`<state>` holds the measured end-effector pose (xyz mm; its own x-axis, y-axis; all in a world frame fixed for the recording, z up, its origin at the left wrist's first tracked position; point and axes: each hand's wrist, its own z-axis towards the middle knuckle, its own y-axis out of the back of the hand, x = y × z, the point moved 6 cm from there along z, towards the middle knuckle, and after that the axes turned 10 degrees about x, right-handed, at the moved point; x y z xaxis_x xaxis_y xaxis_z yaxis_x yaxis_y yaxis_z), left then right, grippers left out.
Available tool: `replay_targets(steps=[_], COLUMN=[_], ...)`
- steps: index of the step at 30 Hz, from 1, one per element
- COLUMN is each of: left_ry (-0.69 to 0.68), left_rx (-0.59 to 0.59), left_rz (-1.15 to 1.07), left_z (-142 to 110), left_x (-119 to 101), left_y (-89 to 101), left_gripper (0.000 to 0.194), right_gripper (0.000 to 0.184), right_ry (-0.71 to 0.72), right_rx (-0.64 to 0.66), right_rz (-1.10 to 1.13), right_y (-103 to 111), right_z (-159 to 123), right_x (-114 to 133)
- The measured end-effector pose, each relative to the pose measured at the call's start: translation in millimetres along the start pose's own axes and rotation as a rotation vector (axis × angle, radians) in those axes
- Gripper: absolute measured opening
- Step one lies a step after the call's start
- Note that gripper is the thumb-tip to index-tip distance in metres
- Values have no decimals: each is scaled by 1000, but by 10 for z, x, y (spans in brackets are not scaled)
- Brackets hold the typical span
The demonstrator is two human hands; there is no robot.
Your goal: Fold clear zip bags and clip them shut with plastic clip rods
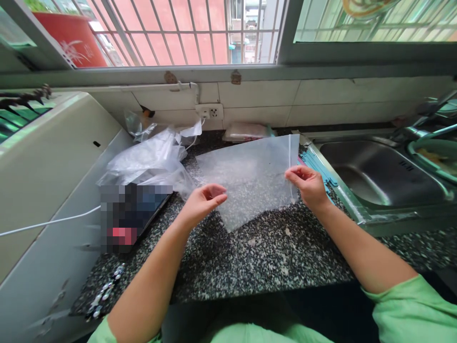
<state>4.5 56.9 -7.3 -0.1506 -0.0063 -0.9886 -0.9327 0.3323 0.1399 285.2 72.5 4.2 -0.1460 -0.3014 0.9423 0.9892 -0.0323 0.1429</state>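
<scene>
A clear plastic zip bag (250, 176) is held up flat above the speckled granite counter (271, 252). My right hand (309, 186) pinches the bag's right edge near its zip strip, fingers closed on it. My left hand (203, 202) sits at the bag's lower left edge, fingers curled with the thumb against them; the bag's edge seems to run into that pinch. Both forearms come up from the bottom of the view in green sleeves.
A heap of clear plastic bags (150, 159) lies at the back left, over a dark blurred object (130, 214). A white appliance (46, 176) stands on the left. A steel sink (382, 176) is on the right. A wall socket (210, 112) sits under the window.
</scene>
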Motion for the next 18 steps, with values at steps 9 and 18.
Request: replay_targets(steps=[9,18], left_ry=[-41,-75], left_rx=[-34,-161], left_rz=[49,-1], left_z=[21,-4], left_x=[37,-8], left_y=[6,92], left_gripper=[23,26], right_gripper=[21,19], right_ry=[-42,-65], right_rx=[68,128], right_rz=[-51,-20], right_y=[-19,-57], right_z=[3,19], right_x=[-28,-11])
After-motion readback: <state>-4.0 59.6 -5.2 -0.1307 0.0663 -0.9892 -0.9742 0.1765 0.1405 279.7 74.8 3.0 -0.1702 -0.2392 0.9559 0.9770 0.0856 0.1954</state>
